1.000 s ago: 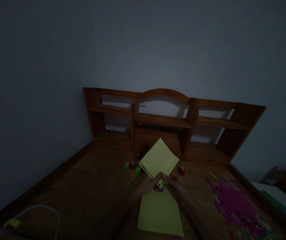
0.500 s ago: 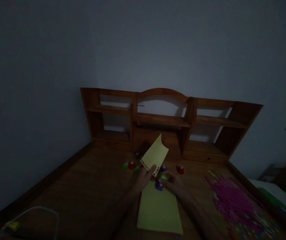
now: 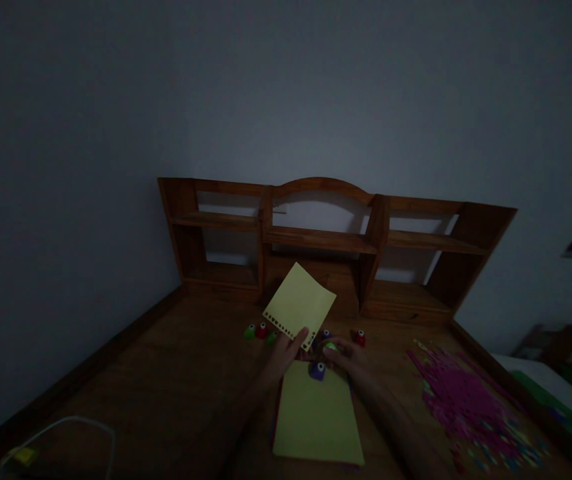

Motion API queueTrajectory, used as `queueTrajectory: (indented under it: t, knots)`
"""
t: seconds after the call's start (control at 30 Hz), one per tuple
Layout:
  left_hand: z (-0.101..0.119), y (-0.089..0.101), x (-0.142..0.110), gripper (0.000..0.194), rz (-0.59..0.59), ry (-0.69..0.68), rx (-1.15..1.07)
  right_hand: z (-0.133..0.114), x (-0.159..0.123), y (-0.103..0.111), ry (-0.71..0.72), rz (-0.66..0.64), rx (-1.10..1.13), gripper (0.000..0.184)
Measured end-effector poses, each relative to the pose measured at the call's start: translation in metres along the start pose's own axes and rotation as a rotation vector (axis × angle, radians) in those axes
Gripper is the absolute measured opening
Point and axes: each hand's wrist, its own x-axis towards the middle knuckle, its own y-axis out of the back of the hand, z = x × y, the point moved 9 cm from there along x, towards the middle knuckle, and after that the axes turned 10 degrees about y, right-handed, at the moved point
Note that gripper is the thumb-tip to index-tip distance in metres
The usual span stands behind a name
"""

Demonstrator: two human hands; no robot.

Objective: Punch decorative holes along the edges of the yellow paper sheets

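My left hand pinches the lower corner of a yellow paper sheet, thumb on top. A row of small dark punched holes runs along the sheet's near edge. My right hand has its fingers closed around a small green craft punch, close to that corner; whether the paper sits in its slot cannot be made out. Below both hands a purple punch rests on a stack of yellow paper. Another purple punch stands just behind my right fingers.
Left of the sheet stand a green punch, a red punch and a partly hidden green one. Another red punch is to the right. A wooden shelf backs the desk. Pink pieces lie right; a white cord left.
The yellow sheet has swung leftward and now faces me more flatly. My right hand has shifted slightly right with the green punch, away from the purple punch on the stack.
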Motion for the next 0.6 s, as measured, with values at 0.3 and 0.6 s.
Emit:
queueTrajectory:
  t: [0.3, 0.6]
  knots:
    - [-0.009, -0.006, -0.003, 0.04, -0.03, 0.099, 0.049, 0.018, 0.001, 0.006, -0.03, 0.098, 0.186, 0.042]
    - [-0.022, -0.008, 0.007, 0.044, -0.06, 0.062, -0.012, 0.021, 0.002, 0.006, -0.063, 0.102, 0.25, 0.041]
